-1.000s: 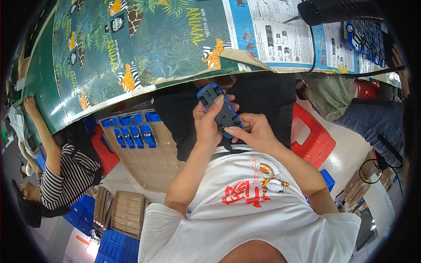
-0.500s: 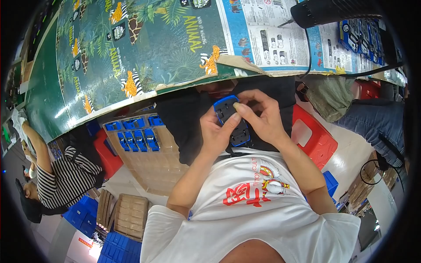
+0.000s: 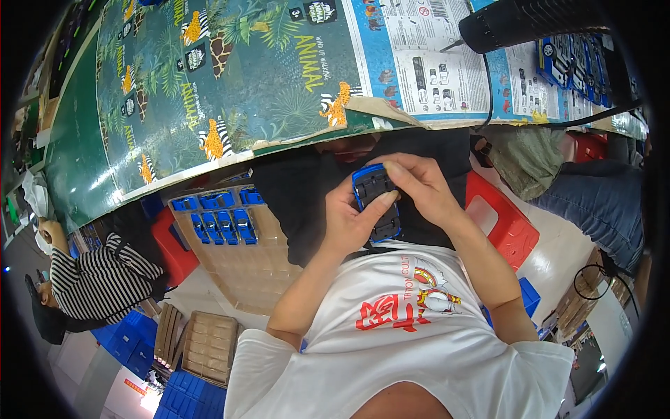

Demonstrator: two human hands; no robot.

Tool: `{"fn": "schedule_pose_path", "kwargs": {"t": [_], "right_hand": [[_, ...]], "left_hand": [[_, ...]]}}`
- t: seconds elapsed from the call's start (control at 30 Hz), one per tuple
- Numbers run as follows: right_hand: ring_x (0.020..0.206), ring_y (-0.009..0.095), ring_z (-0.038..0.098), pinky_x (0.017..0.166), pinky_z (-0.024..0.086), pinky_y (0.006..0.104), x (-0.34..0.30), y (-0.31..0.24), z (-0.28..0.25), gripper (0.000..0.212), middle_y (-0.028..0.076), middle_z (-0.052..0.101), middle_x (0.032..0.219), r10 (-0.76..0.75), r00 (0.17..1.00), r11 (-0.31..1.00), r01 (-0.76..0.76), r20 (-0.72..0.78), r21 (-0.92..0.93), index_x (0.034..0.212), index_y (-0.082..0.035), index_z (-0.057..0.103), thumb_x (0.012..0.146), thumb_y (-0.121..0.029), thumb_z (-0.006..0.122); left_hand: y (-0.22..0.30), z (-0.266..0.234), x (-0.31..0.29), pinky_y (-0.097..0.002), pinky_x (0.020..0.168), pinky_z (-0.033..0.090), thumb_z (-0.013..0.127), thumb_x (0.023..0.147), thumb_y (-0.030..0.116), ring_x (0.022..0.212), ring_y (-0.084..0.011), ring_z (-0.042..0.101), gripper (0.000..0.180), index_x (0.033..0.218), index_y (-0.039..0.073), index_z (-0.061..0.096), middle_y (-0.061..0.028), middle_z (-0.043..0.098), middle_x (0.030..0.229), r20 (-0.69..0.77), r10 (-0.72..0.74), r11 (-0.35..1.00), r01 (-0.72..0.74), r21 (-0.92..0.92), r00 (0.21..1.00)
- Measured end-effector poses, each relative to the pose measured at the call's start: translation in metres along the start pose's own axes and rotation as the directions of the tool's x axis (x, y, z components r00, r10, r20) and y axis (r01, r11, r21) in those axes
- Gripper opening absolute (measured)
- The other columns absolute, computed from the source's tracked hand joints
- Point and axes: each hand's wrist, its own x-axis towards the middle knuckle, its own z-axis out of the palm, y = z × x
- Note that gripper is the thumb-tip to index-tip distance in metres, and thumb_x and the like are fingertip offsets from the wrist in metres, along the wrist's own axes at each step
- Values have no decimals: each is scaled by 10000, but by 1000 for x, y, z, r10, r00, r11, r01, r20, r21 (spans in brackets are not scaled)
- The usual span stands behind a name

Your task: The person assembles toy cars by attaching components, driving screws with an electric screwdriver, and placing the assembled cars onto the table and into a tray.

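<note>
Over the black-clad lap [image 3: 296, 202], a blue toy car [image 3: 371, 188] is held between both hands, underside up. Its side is gripped by the left hand [image 3: 345, 218] (thumb across the underside) and its far end by the right hand [image 3: 423, 188]; other blue cars [image 3: 225, 227] are set in a brown tray [image 3: 244, 274].

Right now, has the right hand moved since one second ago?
Yes: the right hand has moved away from the body, closer to the table edge, now at the far end of the toy car.
</note>
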Motion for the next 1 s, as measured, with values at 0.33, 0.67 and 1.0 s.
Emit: {"fn": "schedule_pose_path", "kwargs": {"t": [0.33, 0.67, 1.0], "right_hand": [[1058, 179, 636, 895, 518, 302, -7, -16, -26, 439, 138, 648, 1236, -185, 982, 975, 187, 30, -123, 1316, 36, 550, 902, -46, 667], [491, 118, 605, 466, 451, 227, -65, -21, -17, 264, 111, 743, 893, -293, 877, 699, 467, 380, -541, 1008, 5, 719, 746, -6, 754], [1123, 306, 599, 905, 508, 400, -25, -102, -50, 449, 236, 554, 1310, -909, 322, 417, 735, -266, -534, 1353, 31, 474, 996, -238, 520]], "left_hand": [[3, -7, 2, -321, 752, 583, 704, 898, 85, 877, -209, 714, 307, 1174, -8, 610, -148, 703, 1071, -2, -222, 948, 215, -235, 975], [8, -18, 11, -384, 784, 596, 703, 887, 137, 864, -265, 721, 325, 1163, -11, 614, -207, 689, 1090, -39, -258, 914, 231, -334, 965], [66, 11, -3, -344, 773, 567, 701, 857, 23, 844, -218, 698, 336, 1165, -54, 593, -177, 698, 1033, 13, -104, 980, 105, -170, 994]]}}
